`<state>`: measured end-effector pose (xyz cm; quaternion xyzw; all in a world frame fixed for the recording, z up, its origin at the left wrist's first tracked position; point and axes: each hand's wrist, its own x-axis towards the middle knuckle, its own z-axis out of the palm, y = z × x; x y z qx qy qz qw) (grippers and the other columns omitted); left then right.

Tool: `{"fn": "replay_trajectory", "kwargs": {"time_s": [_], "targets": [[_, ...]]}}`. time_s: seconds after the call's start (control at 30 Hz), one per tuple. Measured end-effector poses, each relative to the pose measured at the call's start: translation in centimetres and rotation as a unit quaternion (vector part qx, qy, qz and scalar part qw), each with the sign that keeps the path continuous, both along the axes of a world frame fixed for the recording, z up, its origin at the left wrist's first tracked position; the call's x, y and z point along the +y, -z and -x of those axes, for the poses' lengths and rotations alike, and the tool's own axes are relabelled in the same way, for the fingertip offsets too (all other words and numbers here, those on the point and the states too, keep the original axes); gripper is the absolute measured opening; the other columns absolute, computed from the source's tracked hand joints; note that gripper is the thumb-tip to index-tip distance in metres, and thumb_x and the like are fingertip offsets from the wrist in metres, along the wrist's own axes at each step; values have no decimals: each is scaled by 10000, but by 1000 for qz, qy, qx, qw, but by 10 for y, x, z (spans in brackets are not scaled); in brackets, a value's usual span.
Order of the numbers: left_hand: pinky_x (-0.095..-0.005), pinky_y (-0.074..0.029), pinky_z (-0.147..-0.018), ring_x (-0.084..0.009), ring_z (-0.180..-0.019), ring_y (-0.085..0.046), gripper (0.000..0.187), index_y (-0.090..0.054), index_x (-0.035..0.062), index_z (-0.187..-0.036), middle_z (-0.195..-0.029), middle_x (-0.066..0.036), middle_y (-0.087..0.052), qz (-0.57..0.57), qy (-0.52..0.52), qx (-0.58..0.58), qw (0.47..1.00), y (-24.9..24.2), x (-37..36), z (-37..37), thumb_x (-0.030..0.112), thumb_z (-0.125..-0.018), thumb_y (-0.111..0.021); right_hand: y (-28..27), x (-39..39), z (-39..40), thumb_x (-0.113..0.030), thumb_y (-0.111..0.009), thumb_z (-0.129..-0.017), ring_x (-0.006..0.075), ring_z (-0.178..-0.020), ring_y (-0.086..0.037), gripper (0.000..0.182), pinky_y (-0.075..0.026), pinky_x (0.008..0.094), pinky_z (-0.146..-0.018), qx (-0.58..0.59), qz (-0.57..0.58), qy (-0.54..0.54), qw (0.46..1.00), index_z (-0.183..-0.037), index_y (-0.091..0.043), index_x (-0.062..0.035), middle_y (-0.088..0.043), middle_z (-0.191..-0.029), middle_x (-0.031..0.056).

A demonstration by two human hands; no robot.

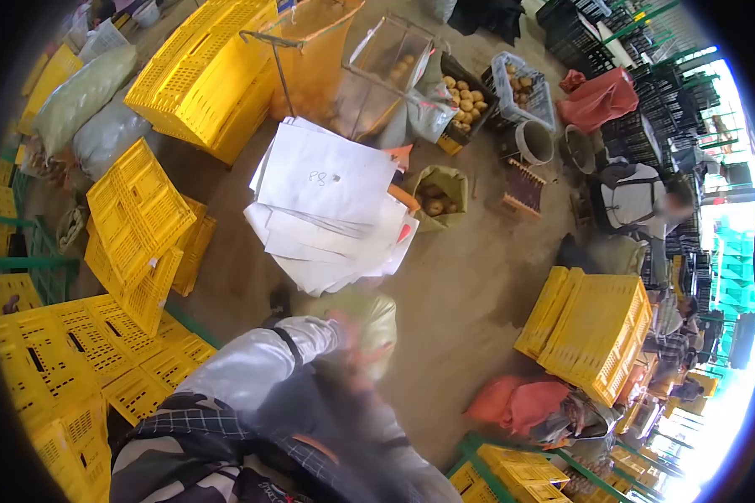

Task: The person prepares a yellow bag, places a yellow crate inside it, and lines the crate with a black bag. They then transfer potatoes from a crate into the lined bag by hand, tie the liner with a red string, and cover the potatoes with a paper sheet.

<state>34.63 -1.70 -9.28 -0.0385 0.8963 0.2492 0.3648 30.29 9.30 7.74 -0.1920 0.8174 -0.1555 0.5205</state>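
Grip, open or holding, is too blurred to tell, left hand (341,329) and right hand (362,369) against a pale sack (381,317).

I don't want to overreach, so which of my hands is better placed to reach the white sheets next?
Probably the left. Your left hand looks closer to the white sheets; your right hand is farther back, near the pale sack. Both hands are blurred, so their grip is unclear.
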Motion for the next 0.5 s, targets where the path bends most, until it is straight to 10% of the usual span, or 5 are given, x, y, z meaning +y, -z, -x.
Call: {"fn": "replay_trajectory", "kwargs": {"time_s": [0.1,0.2,0.5], "targets": [[-423,-516,-841,-276,-1051,-630,292,-657,190,-1074,-1226,-108,-611,50,-105,-60,991,-73,-63,3,274,-802,-592,148,27,-55,-295,-635,-766,361,-1071,-612,475,-474,418,-916,-18,36,-49,998,-1193,-613,-87,-662,-1113,194],[-436,-513,-843,-305,-1057,-621,375,-602,181,-1167,-1275,-113,-576,50,-261,-38,963,-113,-94,-17,276,-805,-583,-22,-58,-1,-350,-660,-778,321,-1143,-585,588,-452,391,-955,-139,58,13,989,-1262,-563,-31,-614,-1233,194],[-445,-496,-872,-342,-1047,-587,399,-586,140,-1136,-1158,-132,-584,-34,-352,86,931,-113,-70,-35,254,-762,-661,90,1,26,-368,-609,-826,322,-1209,-544,596,-410,387,-1022,-124,42,-146,981,-1319,-528,-43,-588,-1269,208]]}}
